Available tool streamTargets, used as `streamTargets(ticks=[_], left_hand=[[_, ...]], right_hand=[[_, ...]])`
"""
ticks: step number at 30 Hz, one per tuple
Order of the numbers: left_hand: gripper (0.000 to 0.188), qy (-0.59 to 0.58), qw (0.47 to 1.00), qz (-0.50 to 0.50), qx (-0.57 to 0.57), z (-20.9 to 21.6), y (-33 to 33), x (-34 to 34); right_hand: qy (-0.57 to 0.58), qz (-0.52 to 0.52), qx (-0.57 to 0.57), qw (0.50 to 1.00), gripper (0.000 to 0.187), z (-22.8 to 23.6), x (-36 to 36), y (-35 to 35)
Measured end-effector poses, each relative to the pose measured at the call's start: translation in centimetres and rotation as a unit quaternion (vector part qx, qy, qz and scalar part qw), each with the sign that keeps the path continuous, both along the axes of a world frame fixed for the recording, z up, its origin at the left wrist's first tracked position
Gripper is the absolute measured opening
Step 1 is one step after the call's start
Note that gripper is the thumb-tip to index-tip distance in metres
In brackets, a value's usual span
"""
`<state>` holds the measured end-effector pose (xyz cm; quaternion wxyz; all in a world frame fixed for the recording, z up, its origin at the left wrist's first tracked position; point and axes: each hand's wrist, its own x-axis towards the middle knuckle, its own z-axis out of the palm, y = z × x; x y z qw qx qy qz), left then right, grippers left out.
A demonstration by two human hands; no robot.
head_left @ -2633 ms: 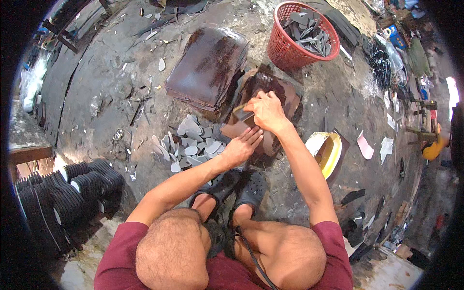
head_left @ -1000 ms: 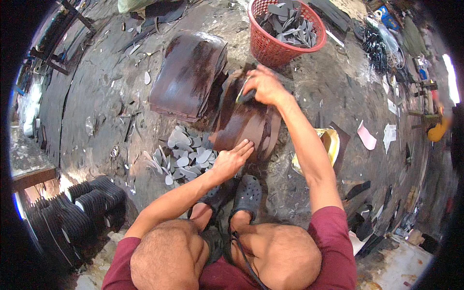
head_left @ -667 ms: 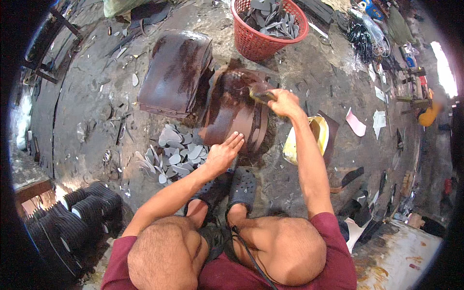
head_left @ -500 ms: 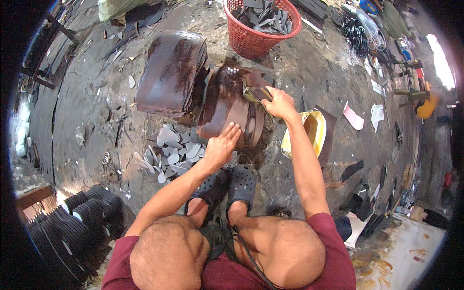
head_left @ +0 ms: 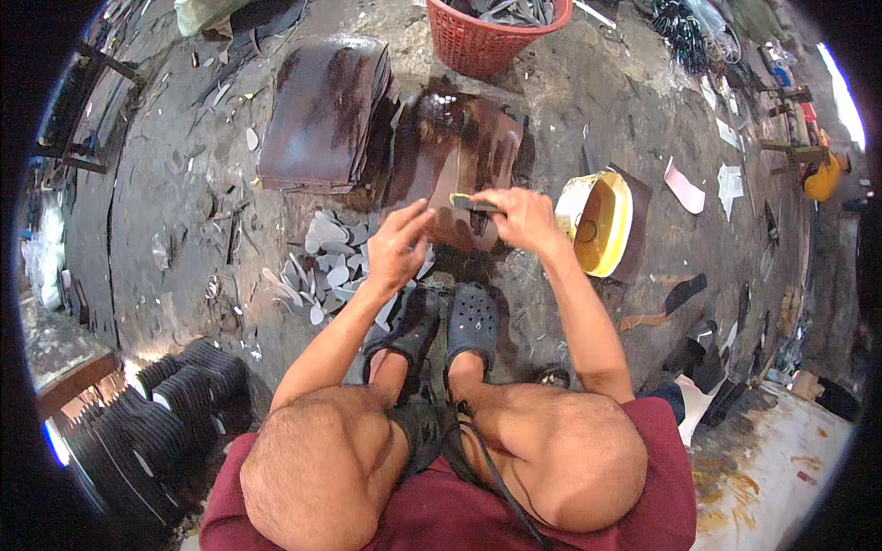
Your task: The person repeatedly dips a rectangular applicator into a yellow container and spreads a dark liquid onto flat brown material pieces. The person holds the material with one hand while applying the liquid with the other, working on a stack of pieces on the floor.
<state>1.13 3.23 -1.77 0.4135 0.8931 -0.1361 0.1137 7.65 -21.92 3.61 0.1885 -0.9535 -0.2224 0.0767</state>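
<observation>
In front of my feet lies a brown sheet (head_left: 457,151), its surface partly glossy and wet-looking, with a paler strip down the middle. My right hand (head_left: 525,219) grips a brush (head_left: 480,205) with a dark body and a yellowish tip, low over the sheet's near part. At the sheet's near left side is my left hand (head_left: 401,246), holding nothing, fingers slightly bent and a little apart; whether they touch the sheet I cannot tell. To the right of my right hand stands a yellow-white tub (head_left: 562,197) with amber liquid inside.
Brown sheets (head_left: 322,115) are stacked at left of the worked one. Grey cut pieces (head_left: 326,262) lie heaped by my left wrist. A red basket (head_left: 482,46) of grey pieces stands beyond. Black soles (head_left: 188,395) are lined up lower left. Scraps, including a pink piece (head_left: 684,186), litter the right.
My left hand has come off the flat of the sheet, back toward its near left side. My right hand has drawn the brush nearer and leftward. The wet-looking area has changed.
</observation>
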Motion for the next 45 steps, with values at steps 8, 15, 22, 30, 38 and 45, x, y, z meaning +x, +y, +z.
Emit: streamTargets(ticks=[8,15,22,30,38,45], left_hand=[[0.035,0.036,0.995,0.082,-0.033,-1.3,0.6,-0.2],[0.077,0.144,0.973,-0.133,0.124,0.6,-1.8,-1.0],[0.095,0.209,0.946,-0.156,0.193,2.1,-2.0,-1.6],[0.059,0.083,0.993,0.064,-0.056,-2.0,0.6,-2.4],[0.046,0.254,0.934,0.228,-0.104,-3.0,3.4,-2.1],[0.045,0.269,0.934,0.204,-0.115,-2.2,3.6,-2.1]], right_hand=[[0.047,-0.008,0.096,0.994,0.035,1.1,-5.8,0.4],[-0.062,-0.136,0.145,0.978,0.033,2.7,7.1,3.1],[0.021,0.047,-0.091,0.995,0.041,1.4,9.3,8.4],[0.042,-0.039,-0.072,0.996,0.036,-0.6,15.5,4.9],[0.027,0.061,-0.061,0.996,0.037,0.1,3.3,5.5],[-0.148,0.096,-0.018,0.984,0.039,-1.5,-4.8,6.1]])
